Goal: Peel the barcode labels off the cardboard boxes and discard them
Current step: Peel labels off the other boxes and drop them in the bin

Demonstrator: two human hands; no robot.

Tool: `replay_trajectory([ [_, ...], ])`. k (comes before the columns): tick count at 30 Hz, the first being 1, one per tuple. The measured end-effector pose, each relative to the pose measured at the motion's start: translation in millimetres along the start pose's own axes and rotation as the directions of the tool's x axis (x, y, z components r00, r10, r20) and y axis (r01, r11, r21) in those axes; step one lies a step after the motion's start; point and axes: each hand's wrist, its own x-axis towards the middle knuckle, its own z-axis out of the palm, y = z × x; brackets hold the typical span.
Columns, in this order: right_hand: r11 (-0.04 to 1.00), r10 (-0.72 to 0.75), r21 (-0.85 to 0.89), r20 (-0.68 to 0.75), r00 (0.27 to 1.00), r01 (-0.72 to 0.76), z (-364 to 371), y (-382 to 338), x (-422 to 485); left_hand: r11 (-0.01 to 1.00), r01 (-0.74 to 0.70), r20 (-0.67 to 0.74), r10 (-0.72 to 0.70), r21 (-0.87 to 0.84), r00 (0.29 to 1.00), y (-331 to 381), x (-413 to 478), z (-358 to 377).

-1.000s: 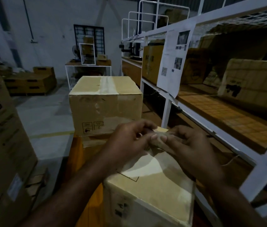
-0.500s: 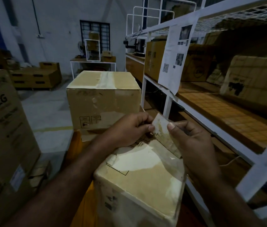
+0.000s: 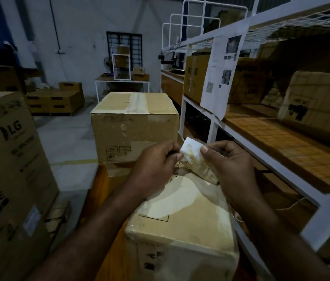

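above the near cardboard box [image 3: 182, 224], both hands pinch one peeled label [image 3: 195, 161]: left hand [image 3: 156, 165] at its left edge, right hand [image 3: 228, 165] at its right.

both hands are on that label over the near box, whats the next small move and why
Probably pull the label up and away from the near box until its lower end comes free. The left hand and right hand both pinch its upper part, and its lower end seems to meet the box top, so it likely isn't ready to discard.
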Motion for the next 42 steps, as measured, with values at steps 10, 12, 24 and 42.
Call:
replay_trajectory([
  [10,0.613,-0.274,-0.676,0.305,0.912,0.410,4.4,-32.1,-12.0,0.962,0.155,-0.292,-0.085,0.225,0.953,28.4,-22.3,14.4],
  [12,0.460,-0.233,-0.763,0.389,0.891,0.454,10.8,-32.8,-15.6,0.962,0.111,-0.283,-0.038,0.249,0.958,36.4,-26.9,17.4],
  [24,0.958,-0.143,-0.205,0.264,0.954,0.201,-13.9,-14.8,4.5,0.953,0.039,0.498,-0.192,0.301,0.846,14.0,28.0,-37.8],
  [42,0.993,-0.075,-0.073,0.193,0.978,0.091,0.2,-16.2,-4.8,0.976,0.106,0.285,-0.158,0.192,0.945,-0.2,19.9,-20.7],
])
